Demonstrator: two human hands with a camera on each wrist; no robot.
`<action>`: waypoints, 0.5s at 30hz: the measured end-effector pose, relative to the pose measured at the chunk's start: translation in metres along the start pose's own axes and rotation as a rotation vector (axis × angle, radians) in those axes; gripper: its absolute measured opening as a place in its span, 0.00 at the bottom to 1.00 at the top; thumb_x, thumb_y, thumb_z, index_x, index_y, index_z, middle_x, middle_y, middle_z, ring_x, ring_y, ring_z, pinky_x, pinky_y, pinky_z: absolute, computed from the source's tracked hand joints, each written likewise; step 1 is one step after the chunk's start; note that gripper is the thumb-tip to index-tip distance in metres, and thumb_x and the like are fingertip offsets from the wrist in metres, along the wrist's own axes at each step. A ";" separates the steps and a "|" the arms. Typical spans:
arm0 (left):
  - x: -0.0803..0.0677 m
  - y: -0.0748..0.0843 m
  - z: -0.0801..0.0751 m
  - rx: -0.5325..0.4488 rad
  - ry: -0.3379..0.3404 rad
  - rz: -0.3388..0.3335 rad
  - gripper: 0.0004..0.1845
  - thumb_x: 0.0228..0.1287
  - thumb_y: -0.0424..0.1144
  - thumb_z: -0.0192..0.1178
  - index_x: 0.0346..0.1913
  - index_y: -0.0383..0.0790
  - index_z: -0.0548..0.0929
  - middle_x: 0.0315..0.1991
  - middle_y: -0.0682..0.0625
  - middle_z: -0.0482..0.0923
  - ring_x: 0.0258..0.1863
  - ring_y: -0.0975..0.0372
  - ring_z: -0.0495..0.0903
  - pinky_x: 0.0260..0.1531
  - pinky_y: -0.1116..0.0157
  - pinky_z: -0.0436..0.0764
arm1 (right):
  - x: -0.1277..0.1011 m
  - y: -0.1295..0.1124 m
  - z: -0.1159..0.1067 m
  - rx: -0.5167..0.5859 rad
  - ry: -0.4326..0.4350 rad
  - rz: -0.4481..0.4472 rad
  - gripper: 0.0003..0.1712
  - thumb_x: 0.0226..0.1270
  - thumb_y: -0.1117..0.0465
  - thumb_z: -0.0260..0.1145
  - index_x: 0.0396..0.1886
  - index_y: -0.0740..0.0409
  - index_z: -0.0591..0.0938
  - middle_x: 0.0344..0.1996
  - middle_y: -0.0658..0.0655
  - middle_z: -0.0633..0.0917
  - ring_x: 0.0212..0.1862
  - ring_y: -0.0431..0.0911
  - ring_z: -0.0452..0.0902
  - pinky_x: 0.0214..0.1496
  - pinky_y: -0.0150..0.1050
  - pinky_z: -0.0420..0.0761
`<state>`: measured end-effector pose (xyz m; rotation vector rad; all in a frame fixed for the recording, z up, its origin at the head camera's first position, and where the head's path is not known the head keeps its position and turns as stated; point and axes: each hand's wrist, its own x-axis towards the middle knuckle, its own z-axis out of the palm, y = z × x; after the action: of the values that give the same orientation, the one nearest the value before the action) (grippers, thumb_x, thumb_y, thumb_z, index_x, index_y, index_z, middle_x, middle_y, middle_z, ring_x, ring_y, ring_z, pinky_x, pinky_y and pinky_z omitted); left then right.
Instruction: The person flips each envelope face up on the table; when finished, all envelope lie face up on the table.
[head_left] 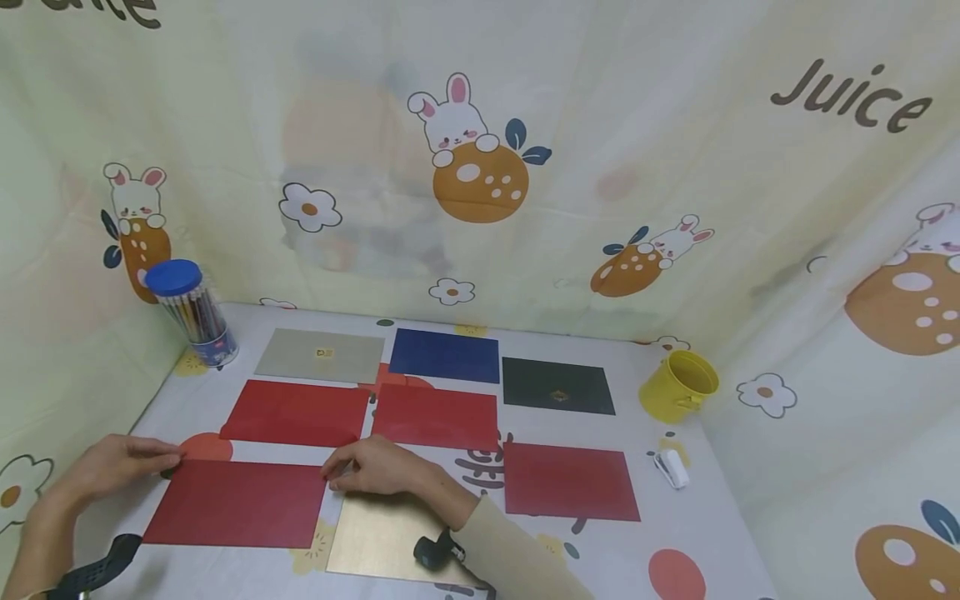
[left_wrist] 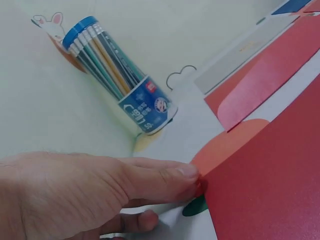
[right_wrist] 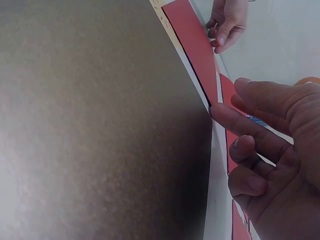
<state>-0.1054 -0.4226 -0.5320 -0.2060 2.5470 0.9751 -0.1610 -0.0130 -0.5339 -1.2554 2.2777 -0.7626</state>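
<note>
On the head view, I'm looking down at a table [head_left: 697, 533] tiled with envelopes in rows. My left hand [head_left: 112, 467] is touching the far left corner of the near red envelope [head_left: 240, 504], and my right hand [head_left: 382, 467] is sitting at its far right corner, where it meets the gold envelope [head_left: 378, 537]. Both hands are working opposite corners, I'd say to square it against its neighbours. A pencil tub [head_left: 191, 312] is standing at the back left, a yellow cup [head_left: 678, 385] at the right, a small white clip [head_left: 670, 467] near it.

Over to the left wrist: my left fingertips [left_wrist: 187, 172] are lying nearly straight, pressing the envelope's corner flat rather than gripping it. The tub is leaning in view just beyond.

Right wrist now: my right forefinger [right_wrist: 230, 120] is stretching out to touch the red envelope's edge at the gold one's corner, the other fingers curling loosely and holding nothing. The left hand is showing at the far end.
</note>
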 end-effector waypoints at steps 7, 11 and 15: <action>0.001 0.001 0.002 -0.001 0.005 0.006 0.31 0.63 0.54 0.68 0.55 0.28 0.84 0.46 0.39 0.86 0.56 0.36 0.71 0.47 0.42 0.78 | -0.001 0.000 -0.001 -0.001 0.011 -0.007 0.16 0.72 0.53 0.66 0.56 0.45 0.85 0.44 0.36 0.87 0.41 0.21 0.77 0.42 0.18 0.74; 0.000 0.001 0.002 -0.018 0.003 0.020 0.28 0.65 0.52 0.67 0.55 0.29 0.84 0.46 0.40 0.86 0.53 0.41 0.76 0.47 0.43 0.79 | -0.001 0.002 -0.001 -0.006 0.008 -0.001 0.16 0.72 0.52 0.66 0.57 0.44 0.85 0.45 0.35 0.87 0.40 0.21 0.77 0.41 0.19 0.74; -0.003 -0.001 0.002 -0.045 0.009 0.040 0.29 0.68 0.53 0.64 0.59 0.30 0.82 0.49 0.40 0.85 0.50 0.49 0.79 0.47 0.46 0.79 | -0.002 0.004 0.001 -0.014 0.002 0.009 0.17 0.72 0.51 0.66 0.58 0.41 0.85 0.43 0.33 0.87 0.33 0.23 0.76 0.36 0.21 0.74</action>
<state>-0.1022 -0.4221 -0.5329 -0.1732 2.5481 1.0488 -0.1618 -0.0099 -0.5372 -1.2505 2.2933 -0.7462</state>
